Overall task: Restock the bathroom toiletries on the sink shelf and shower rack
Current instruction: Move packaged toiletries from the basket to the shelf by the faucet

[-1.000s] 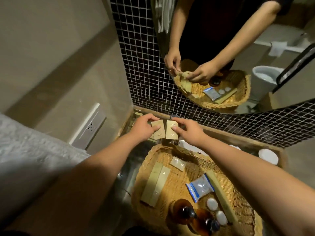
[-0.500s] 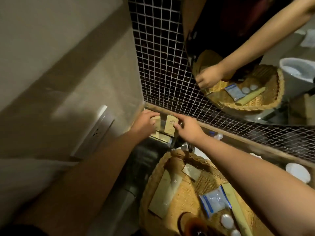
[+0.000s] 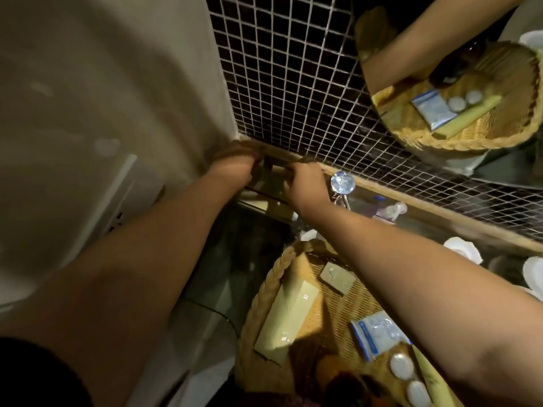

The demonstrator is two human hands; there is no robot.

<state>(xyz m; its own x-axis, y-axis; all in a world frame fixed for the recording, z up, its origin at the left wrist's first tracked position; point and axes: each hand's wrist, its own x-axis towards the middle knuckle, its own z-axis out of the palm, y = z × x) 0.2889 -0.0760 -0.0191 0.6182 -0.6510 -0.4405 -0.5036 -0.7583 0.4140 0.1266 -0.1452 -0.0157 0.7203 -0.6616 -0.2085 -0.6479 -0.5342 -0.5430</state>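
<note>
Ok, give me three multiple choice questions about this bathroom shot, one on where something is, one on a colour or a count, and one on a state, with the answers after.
1. Where is the wicker basket?
A. hanging on the tiled wall
B. below the shelf, under the right forearm
C. on the floor by the socket

2. What colour edges the clear packet in the basket?
A. blue
B. red
C. green

3. What are the left hand and right hand doing?
A. resting inside the basket
B. hanging at the person's sides
C. both reaching to the shelf corner by the tiled wall

Answers: 1 B, the basket sits low in view with the forearm crossing over it. 2 A, a blue strip borders the packet. 3 C, both hands meet at the corner.
</note>
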